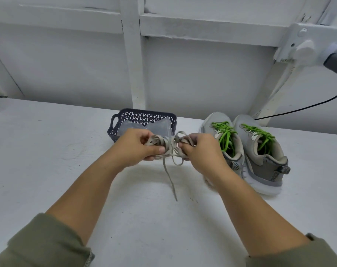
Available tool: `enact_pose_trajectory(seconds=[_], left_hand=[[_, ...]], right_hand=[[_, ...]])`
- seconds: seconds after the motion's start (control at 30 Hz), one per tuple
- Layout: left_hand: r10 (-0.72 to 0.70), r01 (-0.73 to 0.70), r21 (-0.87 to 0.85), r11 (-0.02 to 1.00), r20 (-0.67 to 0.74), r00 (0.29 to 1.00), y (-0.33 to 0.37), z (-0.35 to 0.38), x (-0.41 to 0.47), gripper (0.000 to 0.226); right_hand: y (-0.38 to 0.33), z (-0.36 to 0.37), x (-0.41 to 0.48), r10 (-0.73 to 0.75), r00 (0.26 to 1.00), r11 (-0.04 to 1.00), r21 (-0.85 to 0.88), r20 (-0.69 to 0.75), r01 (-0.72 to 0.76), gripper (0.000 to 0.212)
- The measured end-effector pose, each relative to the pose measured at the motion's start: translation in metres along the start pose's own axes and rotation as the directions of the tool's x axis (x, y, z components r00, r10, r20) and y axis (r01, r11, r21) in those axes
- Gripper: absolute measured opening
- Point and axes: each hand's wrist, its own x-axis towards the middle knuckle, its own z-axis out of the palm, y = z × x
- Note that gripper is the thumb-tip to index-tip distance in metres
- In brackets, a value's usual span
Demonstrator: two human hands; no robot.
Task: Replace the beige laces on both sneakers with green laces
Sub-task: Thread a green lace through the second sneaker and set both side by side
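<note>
Left hand (134,146) and right hand (200,151) grip beige laces (169,148) bunched between them.

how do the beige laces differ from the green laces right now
Colour: the beige laces are dull tan, the green laces bright lime. Place: the beige laces are bunched between the left hand and right hand, one end dangling toward the table; the green laces are threaded through both sneakers. Both are shoelaces.

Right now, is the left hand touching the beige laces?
Touching. The head view shows the left hand gripping the bundled beige laces, its thumb pressed across them.
</note>
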Motion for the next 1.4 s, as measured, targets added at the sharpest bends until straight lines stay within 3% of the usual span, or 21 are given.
enact_pose_trajectory(seconds=[0.1, 0.2, 0.33, 0.4, 0.47, 0.57, 0.67, 0.8, 1.03, 1.2, 1.3, 1.4], left_hand=[[0.061, -0.062, -0.049, 0.997, -0.018, 0.998, 0.004, 0.023, 0.007, 0.035], [0.135, -0.136, -0.016, 0.991, -0.040, 0.990, 0.004, 0.040, 0.015, 0.037], [0.195, -0.190, 0.055, 0.980, -0.101, 0.976, 0.001, 0.054, 0.022, 0.029], [0.238, -0.227, 0.097, 0.969, -0.123, 0.963, 0.003, 0.060, 0.021, 0.024], [0.278, -0.265, 0.110, 0.958, -0.132, 0.951, 0.006, 0.064, 0.020, 0.023], [0.290, -0.275, 0.156, 0.949, -0.077, 0.954, 0.009, 0.055, 0.022, 0.041], [0.250, -0.222, 0.276, 0.935, -0.071, 0.966, 0.010, 0.028, 0.035, 0.048], [0.229, -0.103, 0.406, 0.908, -0.274, 0.934, 0.010, 0.016, 0.062, 0.023], [0.236, 0.064, 0.651, 0.757, -0.362, 0.902, 0.012, 0.043, 0.088, 0.047], [0.193, 0.146, 0.662, 0.735, -0.411, 0.891, 0.016, 0.049, 0.091, 0.038], [0.130, 0.268, 0.676, 0.686, -0.477, 0.869, 0.016, 0.046, 0.092, 0.054], [-0.003, 0.368, 0.643, 0.672, -0.494, 0.869, 0.012, 0.040, 0.093, 0.064]], right_hand=[[0.005, -0.014, -0.001, -0.001, 1.000, 1.000, -0.020, 0.006, 0.002, 0.018], [0.007, -0.025, -0.004, 0.034, 0.993, 0.999, -0.001, 0.111, -0.034, 0.024], [0.003, -0.036, -0.006, 0.059, 0.962, 0.979, 0.173, 0.265, -0.108, 0.063], [0.002, -0.043, -0.009, 0.025, 0.948, 0.991, 0.117, 0.316, -0.065, 0.054], [0.005, -0.046, -0.008, -0.016, 0.961, 1.000, 0.020, 0.275, 0.010, 0.025], [0.006, -0.047, -0.003, -0.004, 0.983, 0.996, -0.085, 0.184, 0.020, 0.014], [0.003, -0.052, 0.002, -0.020, 0.997, 0.984, -0.176, 0.077, 0.034, 0.020], [-0.001, -0.057, 0.010, -0.017, 1.000, 0.984, -0.175, -0.011, 0.015, 0.023], [-0.005, -0.063, 0.013, -0.012, 1.000, 0.979, -0.203, -0.026, 0.006, 0.026], [-0.002, -0.068, 0.011, -0.029, 0.998, 0.990, -0.142, -0.058, 0.021, 0.020], [-0.003, -0.074, 0.010, -0.031, 0.996, 0.996, -0.083, -0.078, 0.024, 0.006], [-0.002, -0.075, 0.008, -0.048, 0.996, 0.994, -0.097, -0.077, 0.041, 0.008]])
